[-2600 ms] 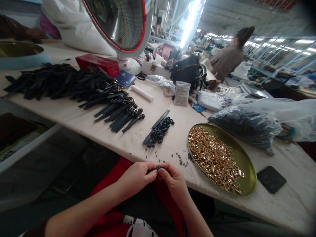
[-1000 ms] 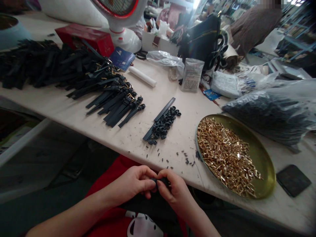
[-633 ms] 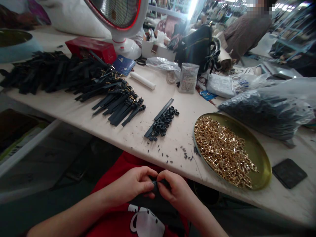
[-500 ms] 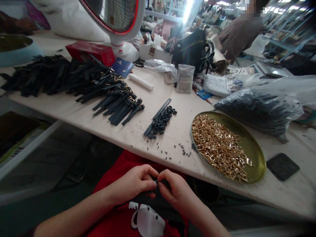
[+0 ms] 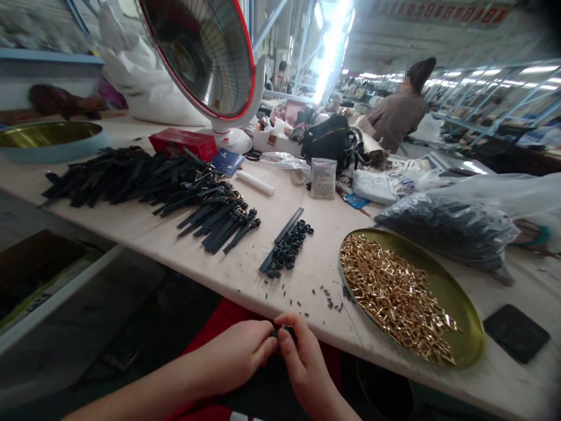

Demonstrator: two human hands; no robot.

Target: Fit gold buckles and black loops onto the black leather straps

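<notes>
Over my lap, just in front of the table edge, my left hand (image 5: 252, 349) and my right hand (image 5: 298, 356) meet fingertip to fingertip. Both are closed on a small dark piece (image 5: 287, 332), mostly hidden by the fingers. Beyond them on the table lie small black loops (image 5: 287, 248) beside a flat dark strip (image 5: 289, 225). A large pile of black straps with gold buckles (image 5: 127, 175) spreads to the left. To the right, a round tray (image 5: 471, 327) holds many small gold metal pieces (image 5: 390, 292).
A heater with a red rim (image 5: 221, 120) stands at the back left by a red box (image 5: 182, 143). A plastic bag of dark items (image 5: 456, 216) and a black pad (image 5: 517, 332) lie right. Behind the table is a person (image 5: 397, 117).
The view has tilted up, so the table sits lower and more of the room shows. My hands remain together, with the right fingers now more upright around the small piece.
</notes>
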